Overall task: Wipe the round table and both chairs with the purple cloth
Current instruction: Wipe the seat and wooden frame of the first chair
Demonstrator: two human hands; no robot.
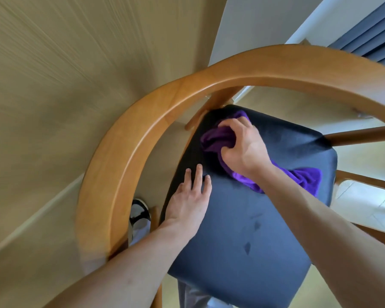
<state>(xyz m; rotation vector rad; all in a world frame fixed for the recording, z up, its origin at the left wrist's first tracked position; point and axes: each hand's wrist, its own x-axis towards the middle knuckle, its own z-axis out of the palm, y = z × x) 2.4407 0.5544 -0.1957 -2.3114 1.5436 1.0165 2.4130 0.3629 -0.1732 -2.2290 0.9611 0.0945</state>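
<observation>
Start at the left: the curved wooden backrest point(129, 147) of the chair arcs around the far and left side of the dark padded seat point(253, 218), and it looks stiff and smooth, so the cloth should glide along it without snagging. Your left hand point(190, 202) lies open and flat on the near-left part of the seat, fingers spread, holding nothing; it seems to be steadying the chair. The seat's skin looks like leatherette with some give under pressure, slightly glossy, with a few dark marks point(250, 241) nearer you, possibly damp spots.

Further right and farther away, your right hand point(242, 150) is closed around the purple cloth point(218, 138), bunching it against the far-left corner of the seat. The cloth is soft, light and limp; a loose tail point(307, 178) trails to the right across the seat beneath your wrist. Gather it in the middle so that tail stops dragging, and press with the palm, since a floppy wad will likely skid on the slick cover.
</observation>
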